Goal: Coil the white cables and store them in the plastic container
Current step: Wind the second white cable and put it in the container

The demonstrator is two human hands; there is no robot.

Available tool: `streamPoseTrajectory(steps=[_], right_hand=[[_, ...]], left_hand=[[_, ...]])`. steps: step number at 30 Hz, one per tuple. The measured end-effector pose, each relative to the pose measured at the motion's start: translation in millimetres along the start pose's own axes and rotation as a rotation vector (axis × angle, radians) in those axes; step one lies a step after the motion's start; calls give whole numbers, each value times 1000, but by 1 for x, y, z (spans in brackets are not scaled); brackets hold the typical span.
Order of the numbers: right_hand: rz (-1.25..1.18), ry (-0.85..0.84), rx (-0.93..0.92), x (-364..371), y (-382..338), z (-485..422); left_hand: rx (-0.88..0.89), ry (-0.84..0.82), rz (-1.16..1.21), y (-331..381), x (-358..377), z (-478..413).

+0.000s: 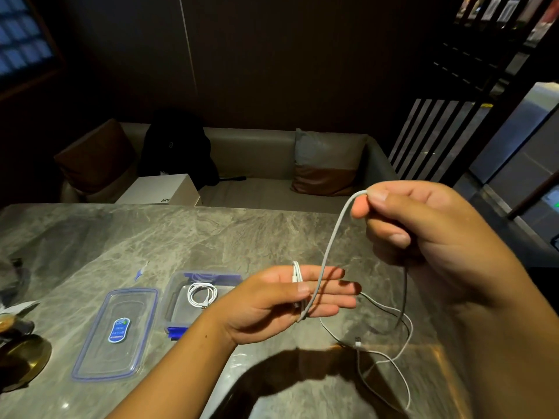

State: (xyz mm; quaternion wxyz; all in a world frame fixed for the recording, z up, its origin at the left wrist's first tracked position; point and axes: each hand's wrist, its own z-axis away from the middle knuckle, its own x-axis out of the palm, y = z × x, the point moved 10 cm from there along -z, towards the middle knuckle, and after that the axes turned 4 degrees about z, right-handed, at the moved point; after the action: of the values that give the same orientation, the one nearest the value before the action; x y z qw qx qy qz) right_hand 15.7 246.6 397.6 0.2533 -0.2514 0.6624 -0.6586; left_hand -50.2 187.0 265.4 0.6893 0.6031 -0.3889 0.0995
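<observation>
My left hand is held palm-in above the table, fingers straight, with a white cable looped around them and my thumb pressing the loops. My right hand is raised to the right and pinches the same cable between thumb and forefinger. The cable's loose tail lies in curves on the table below. The clear plastic container with blue clips stands open just left of my left hand, and one coiled white cable lies inside it.
The container's clear lid with a blue sticker lies flat to the left. A brass dish sits at the left table edge. A white box, cushions and a black bag are on the sofa behind the marble table.
</observation>
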Motion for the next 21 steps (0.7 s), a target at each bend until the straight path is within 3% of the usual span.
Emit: streamPoseTrajectory(steps=[8,16,21], right_hand=[[88,-25,13,-1,2,-15],[170,-250,-52,30,-7,-32],[263,-298,-100,42,-12,-40]], left_hand=[[-48,-87,-16,-6,17,-1],[-110,-156,-120,-10,39,-6],[-104,-182,-121,-10,51,-4]])
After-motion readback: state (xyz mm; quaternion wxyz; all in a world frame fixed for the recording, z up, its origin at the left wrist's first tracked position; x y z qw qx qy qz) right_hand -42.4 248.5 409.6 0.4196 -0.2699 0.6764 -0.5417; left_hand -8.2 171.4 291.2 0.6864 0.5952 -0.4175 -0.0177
